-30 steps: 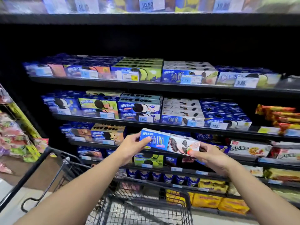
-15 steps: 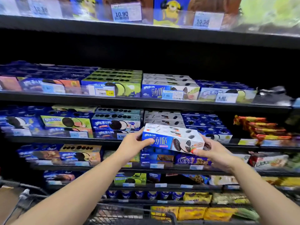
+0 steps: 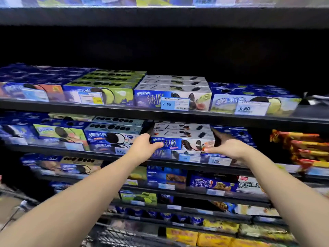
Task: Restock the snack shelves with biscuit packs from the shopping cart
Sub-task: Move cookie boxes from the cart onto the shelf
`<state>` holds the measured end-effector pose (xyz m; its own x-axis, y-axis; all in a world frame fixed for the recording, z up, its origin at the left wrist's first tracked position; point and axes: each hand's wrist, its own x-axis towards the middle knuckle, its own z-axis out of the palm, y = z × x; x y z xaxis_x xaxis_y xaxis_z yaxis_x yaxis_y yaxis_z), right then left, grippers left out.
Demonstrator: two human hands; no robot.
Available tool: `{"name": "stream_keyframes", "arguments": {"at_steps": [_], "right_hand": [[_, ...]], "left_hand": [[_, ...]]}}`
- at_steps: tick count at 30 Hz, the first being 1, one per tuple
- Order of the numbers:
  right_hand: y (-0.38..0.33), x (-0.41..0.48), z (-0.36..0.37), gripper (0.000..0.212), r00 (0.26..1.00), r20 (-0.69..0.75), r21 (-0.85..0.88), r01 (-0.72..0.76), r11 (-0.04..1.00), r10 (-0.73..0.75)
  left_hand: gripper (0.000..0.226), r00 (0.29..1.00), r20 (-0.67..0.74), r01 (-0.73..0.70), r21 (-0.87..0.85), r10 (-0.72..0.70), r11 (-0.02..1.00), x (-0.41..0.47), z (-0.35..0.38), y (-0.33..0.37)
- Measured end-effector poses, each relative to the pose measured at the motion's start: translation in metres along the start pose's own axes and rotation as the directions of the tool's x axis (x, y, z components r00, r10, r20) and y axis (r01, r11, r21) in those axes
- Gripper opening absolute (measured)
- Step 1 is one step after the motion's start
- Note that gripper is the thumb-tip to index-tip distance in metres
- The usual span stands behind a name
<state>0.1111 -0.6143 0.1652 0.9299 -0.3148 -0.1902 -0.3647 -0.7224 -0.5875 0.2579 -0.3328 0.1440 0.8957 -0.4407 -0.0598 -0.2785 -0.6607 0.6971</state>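
Presently the blue-and-white rectangular cardboard biscuit box sits atop a matching stack on the black metal shelf, centre frame. Left hand clasps its 9 o'clock end, right hand its 3 o'clock end

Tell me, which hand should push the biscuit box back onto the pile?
Probably the right hand. Its fingers wrap the box's right end and its thumb sits on the front face, so it can shove. The left hand only steadies the other end.
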Motion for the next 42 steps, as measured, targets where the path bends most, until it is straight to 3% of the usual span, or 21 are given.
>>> {"name": "stream_keyframes", "arguments": {"at_steps": [3, 7, 10, 13, 15, 18, 22, 25, 28, 32, 35, 39, 42], "right_hand": [[0.001, 0.011, 0.007, 0.11, 0.998, 0.056, -0.078, 0.023, 0.997, -0.018], [0.007, 0.015, 0.01, 0.113, 0.998, 0.041, -0.08, 0.048, 0.996, -0.045], [0.006, 0.019, 0.012, 0.114, 0.999, 0.022, -0.089, 0.037, 0.995, -0.035], [0.0, 0.023, 0.017, 0.118, 0.999, 0.026, -0.091, 0.027, 0.995, -0.024], [-0.004, 0.026, 0.02, 0.119, 0.999, 0.03, -0.093, 0.032, 0.995, -0.03], [-0.013, 0.03, 0.025, 0.118, 0.999, 0.031, -0.111, 0.017, 0.994, -0.014], [-0.021, 0.023, 0.032, 0.107, 1.0, -0.02, -0.166, -0.01, 0.986, 0.007], [-0.022, 0.008, 0.037, 0.087, 0.995, -0.077, -0.137, 0.047, 0.989, -0.058], [-0.022, -0.012, 0.048, 0.074, 0.96, -0.278, -0.216, -0.034, 0.976, -0.028], [-0.02, -0.04, 0.079, 0.049, 0.879, -0.475, -0.297, -0.11, 0.949, -0.046], [-0.018, -0.063, 0.103, 0.031, 0.877, -0.471, -0.302, -0.066, 0.951, -0.089], [-0.024, -0.092, 0.143, 0.027, 0.92, -0.386, -0.288, -0.046, 0.957, -0.072], [-0.029, -0.11, 0.178, 0.025, 0.953, -0.293, -0.274, -0.01, 0.962, -0.073]], "left_hand": [[0.045, 0.997, -0.065, 0.042, 0.058, -0.038, 0.997, -0.003, 0.009, 0.003], [0.034, 0.976, -0.214, -0.002, 0.14, 0.032, 0.99, -0.011, 0.023, 0.008], [0.012, 0.934, -0.246, -0.169, 0.336, 0.26, 0.926, -0.017, 0.028, 0.006], [0.039, 0.767, -0.237, -0.347, 0.628, 0.596, 0.696, -0.018, 0.029, -0.004], [0.049, 0.721, -0.257, -0.322, 0.698, 0.644, 0.639, -0.017, 0.027, -0.007], [0.044, 0.726, -0.315, -0.267, 0.691, 0.612, 0.672, -0.016, 0.021, -0.009], [0.017, 0.783, -0.229, -0.317, 0.653, 0.578, 0.688, -0.017, 0.012, -0.014], [0.008, 0.769, -0.192, -0.404, 0.593, 0.61, 0.697, -0.02, 0.01, -0.02], [0.01, 0.735, -0.174, -0.472, 0.563, 0.655, 0.679, -0.027, 0.012, -0.028], [0.01, 0.755, -0.085, -0.537, 0.488, 0.65, 0.688, -0.04, 0.022, -0.045], [0.015, 0.758, 0.055, -0.597, 0.462, 0.65, 0.656, -0.05, 0.027, -0.061], [0.022, 0.744, 0.25, -0.654, 0.463, 0.62, 0.598, -0.07, 0.031, -0.082], [0.024, 0.744, 0.318, -0.664, 0.45, 0.588, 0.597, -0.09, 0.034, -0.096]]}}
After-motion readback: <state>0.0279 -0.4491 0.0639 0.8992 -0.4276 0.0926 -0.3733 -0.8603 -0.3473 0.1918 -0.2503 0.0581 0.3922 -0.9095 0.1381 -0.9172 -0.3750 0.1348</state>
